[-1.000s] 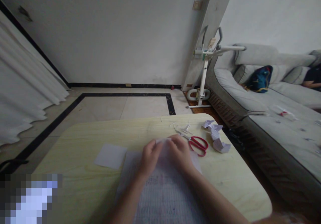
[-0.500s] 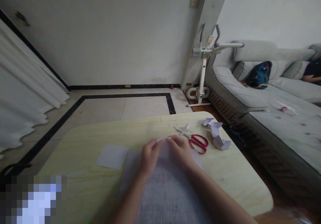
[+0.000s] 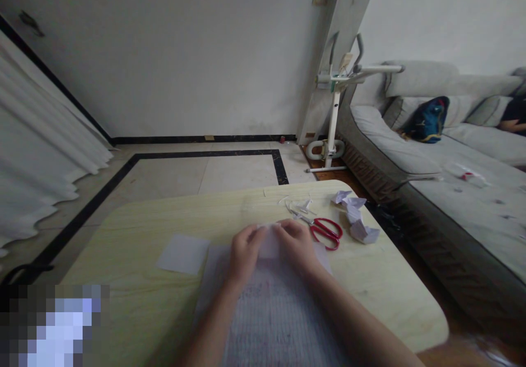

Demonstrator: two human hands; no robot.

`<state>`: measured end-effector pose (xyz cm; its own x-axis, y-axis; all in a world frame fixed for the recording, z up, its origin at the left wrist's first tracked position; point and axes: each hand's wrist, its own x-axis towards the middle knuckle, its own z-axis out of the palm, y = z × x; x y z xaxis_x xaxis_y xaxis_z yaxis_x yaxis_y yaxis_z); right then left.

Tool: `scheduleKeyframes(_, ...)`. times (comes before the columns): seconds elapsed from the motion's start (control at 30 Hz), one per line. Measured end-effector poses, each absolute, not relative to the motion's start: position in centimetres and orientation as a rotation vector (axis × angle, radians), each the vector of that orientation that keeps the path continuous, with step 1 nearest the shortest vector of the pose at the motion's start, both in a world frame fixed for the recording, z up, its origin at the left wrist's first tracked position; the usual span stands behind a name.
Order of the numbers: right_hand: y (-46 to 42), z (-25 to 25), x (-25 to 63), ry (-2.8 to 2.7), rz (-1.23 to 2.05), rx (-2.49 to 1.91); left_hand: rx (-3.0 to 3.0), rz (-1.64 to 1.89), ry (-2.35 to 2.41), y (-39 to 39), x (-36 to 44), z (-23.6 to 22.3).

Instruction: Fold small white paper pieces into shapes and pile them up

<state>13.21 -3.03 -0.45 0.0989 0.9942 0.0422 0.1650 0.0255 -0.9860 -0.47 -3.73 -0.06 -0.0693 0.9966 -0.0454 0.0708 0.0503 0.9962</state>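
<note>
My left hand (image 3: 243, 252) and my right hand (image 3: 296, 244) meet near the middle of a pale wooden table (image 3: 370, 296). Between their fingers they pinch a small white piece of paper (image 3: 269, 240), each hand on one side of it. Under my forearms lies a lined notebook page (image 3: 271, 317) with faint writing. A square white paper sheet (image 3: 183, 253) rests flat on the table, left of my left hand. Red-handled scissors (image 3: 324, 230) lie just right of my right hand.
Folded white paper shapes (image 3: 356, 219) and thin paper scraps (image 3: 299, 206) sit near the table's far right corner. A grey sofa (image 3: 431, 153) with a blue bag (image 3: 427, 119) stands to the right, a white exercise machine (image 3: 335, 109) beyond the table, curtains (image 3: 41, 148) at left.
Both hands stay on the small paper with only slight finger movement. The view has shifted a little as my head moved.
</note>
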Motion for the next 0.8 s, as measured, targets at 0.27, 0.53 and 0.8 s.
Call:
scheduleKeyframes(0.27, -3.00, -0.20, 13.28, -1.254, 1.035, -1.351, 1.224, 1.188, 1.313, -3.70, -0.60, -0.55)
scheduleKeyframes(0.53, -3.11, 0.16, 13.37, -1.270, 1.083, -1.323, 1.207, 1.206, 1.291, -3.67, -0.49, -0.46)
scheduleKeyframes(0.8, -2.85, -0.49, 13.42, -1.244, 1.104, -1.315, 1.214, 1.206, 1.295, -3.74, -0.46, -0.38)
